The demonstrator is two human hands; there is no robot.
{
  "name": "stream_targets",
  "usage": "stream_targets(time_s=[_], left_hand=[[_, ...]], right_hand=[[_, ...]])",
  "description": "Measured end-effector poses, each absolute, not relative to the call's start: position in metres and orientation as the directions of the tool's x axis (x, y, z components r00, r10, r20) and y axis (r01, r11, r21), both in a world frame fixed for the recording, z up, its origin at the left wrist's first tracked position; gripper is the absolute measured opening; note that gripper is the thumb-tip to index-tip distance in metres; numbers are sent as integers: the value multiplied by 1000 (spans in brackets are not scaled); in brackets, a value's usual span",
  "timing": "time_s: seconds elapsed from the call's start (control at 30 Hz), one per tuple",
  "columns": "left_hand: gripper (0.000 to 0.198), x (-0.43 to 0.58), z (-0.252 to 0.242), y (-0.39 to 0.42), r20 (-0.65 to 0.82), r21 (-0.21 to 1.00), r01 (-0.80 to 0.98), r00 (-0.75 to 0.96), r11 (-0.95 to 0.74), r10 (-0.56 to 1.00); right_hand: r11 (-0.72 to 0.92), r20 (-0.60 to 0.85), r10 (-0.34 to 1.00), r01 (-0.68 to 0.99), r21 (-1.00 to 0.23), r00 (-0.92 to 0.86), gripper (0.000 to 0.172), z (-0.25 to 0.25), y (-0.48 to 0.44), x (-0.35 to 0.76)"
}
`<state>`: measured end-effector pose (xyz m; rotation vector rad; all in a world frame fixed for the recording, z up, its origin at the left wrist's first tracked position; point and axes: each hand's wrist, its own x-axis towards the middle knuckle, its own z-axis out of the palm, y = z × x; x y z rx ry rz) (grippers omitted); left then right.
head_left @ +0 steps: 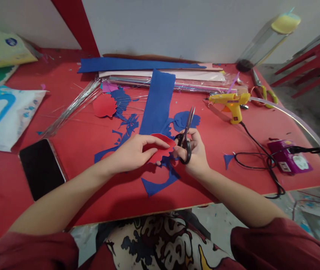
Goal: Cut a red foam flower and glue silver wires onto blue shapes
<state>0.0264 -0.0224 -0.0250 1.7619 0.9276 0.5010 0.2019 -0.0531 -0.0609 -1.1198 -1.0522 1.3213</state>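
Note:
My left hand (128, 152) pinches a red scalloped cut-out (164, 150) between thumb and fingers, low over the table's middle. At its right edge, my right hand (196, 155) grips black-handled scissors (188, 125), blades pointing up and away from me. The right fingertips also reach the cut-out's edge. Beyond both hands lies a wide blue strip (158, 99). Rounded blue cut-outs (186, 119) rest behind the scissors, and blue scraps (160, 187) lie beneath my hands. Farther left are another red scalloped cut-out (104, 105) and a blue one (121, 98).
A yellow glue gun (230, 103) lies right, its cord running near a purple box (290, 157). Pliers-like tools (262, 90) sit behind it. At left are a phone (42, 168), a wipes pack (10, 114) and thin wires (74, 107). Long strips (143, 64) line the back.

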Motion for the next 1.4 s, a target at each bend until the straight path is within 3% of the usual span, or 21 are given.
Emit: stream_targets(time_s=[0.17, 0.4, 0.6, 0.8, 0.97, 1.17, 1.4], left_hand=[[30, 20, -13, -17, -41, 901, 385, 533, -199, 845], [26, 9, 5, -16, -1, 886, 421, 420, -193, 908], [25, 11, 1, -19, -37, 871, 424, 560, -248, 828], [32, 18, -5, -21, -167, 831, 501, 639, -242, 751], [31, 21, -12, -20, -179, 867, 446, 695, -222, 696], [20, 22, -31, -17, -99, 912, 380, 569, -154, 816], [11, 22, -61, -32, -149, 983, 151, 296, 108, 944]], right_hand=[[-121, -77, 984, -289, -950, -158, 34, -66, -50, 202], [-240, -91, 911, -338, -910, -401, 52, -61, -54, 200], [-141, -51, 964, -338, -931, -263, 39, -65, -52, 202], [-126, -98, 990, -297, -947, -106, 40, -63, -50, 202], [-113, -93, 992, -253, -961, -90, 37, -61, -49, 202], [-110, -107, 994, -215, -970, -26, 38, -62, -45, 202], [-115, -111, 993, -168, -979, -33, 41, -66, -42, 203]])
